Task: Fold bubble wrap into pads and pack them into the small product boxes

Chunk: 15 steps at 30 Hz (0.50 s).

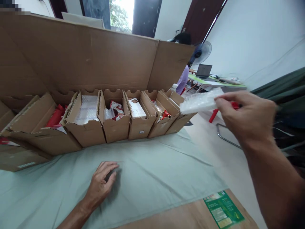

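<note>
Raised at the right, my right hand (247,114) pinches the end of a bubble-wrap pouch (201,101) between thumb and fingers. The pouch is whitish, see-through and slightly blurred, and its far end overlaps the rightmost cardboard bin (178,122). My left hand (101,181) rests on the pale green cloth (147,171), fingers loosely curved, thumb apart, with nothing in it. Beyond it stands a row of several cardboard bins. One holds bubble wrap (87,108), another a white box (137,108), others red packets (56,117) and a red-and-white pack (117,109).
A tall cardboard panel (102,58) stands behind the bins. At the near edge lies a brown surface (171,213) bearing a green printed label (224,208). To the right are a fan (202,53), a laptop (204,71) on a table, and a person's purple sleeve (183,79).
</note>
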### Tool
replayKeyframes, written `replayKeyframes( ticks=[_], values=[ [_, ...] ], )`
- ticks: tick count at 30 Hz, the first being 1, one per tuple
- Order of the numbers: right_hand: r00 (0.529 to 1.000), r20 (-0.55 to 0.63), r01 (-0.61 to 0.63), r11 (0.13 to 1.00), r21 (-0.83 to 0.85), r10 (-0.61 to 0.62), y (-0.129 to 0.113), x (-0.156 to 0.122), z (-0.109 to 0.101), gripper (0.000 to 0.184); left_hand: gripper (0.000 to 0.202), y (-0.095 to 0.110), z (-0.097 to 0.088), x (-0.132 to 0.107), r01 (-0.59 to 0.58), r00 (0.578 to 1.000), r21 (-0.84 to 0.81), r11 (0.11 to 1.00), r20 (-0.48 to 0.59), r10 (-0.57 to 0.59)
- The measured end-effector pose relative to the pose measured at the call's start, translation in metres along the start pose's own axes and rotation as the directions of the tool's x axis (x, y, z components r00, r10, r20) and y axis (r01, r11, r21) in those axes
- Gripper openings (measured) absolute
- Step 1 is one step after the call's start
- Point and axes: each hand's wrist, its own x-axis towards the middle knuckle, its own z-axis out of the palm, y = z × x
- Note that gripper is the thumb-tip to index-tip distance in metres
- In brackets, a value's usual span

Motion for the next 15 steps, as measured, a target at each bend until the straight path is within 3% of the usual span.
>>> replayKeyframes(
  ticks=[2, 5, 6, 8, 9, 11, 14, 15],
  values=[
    [0.990, -0.084, 0.135, 0.951, 0.277, -0.116, -0.021, -0.045, -0.021, 0.013, 0.032, 0.014, -0.005, 0.001, 0.104, 0.995, -0.089, 0.991, 0.006, -0.104],
    [0.944, 0.140, 0.134, 0.736, 0.664, -0.299, -0.063, -0.122, -0.018, 0.008, 0.093, 0.046, -0.014, 0.003, 0.228, 0.971, -0.390, 0.892, 0.165, -0.176],
    [0.891, 0.249, 0.073, 0.662, 0.746, -0.380, -0.075, -0.143, -0.012, 0.010, 0.103, 0.056, -0.017, 0.003, 0.275, 0.953, -0.449, 0.850, 0.243, -0.181],
    [0.779, 0.399, -0.064, 0.573, 0.817, -0.483, -0.089, -0.164, 0.003, 0.012, 0.089, 0.070, -0.023, 0.001, 0.336, 0.915, -0.397, 0.854, 0.353, -0.196],
    [0.751, 0.439, -0.101, 0.570, 0.815, -0.493, -0.090, -0.164, 0.009, 0.013, 0.071, 0.072, -0.026, -0.001, 0.332, 0.905, -0.305, 0.892, 0.371, -0.210],
    [0.783, 0.454, -0.092, 0.643, 0.760, -0.425, -0.081, -0.139, 0.022, 0.016, 0.038, 0.066, -0.031, -0.007, 0.260, 0.911, -0.120, 0.958, 0.358, -0.203],
    [0.881, 0.403, 0.015, 0.867, 0.499, -0.247, -0.059, -0.064, 0.046, 0.023, 0.028, 0.039, -0.037, -0.018, 0.095, 0.948, 0.055, 0.994, 0.299, -0.107],
    [0.872, 0.441, 0.050, 0.934, 0.355, -0.214, -0.054, -0.038, 0.057, 0.026, 0.028, 0.030, -0.038, -0.022, 0.018, 0.970, 0.125, 0.992, 0.238, -0.047]
  ],
)
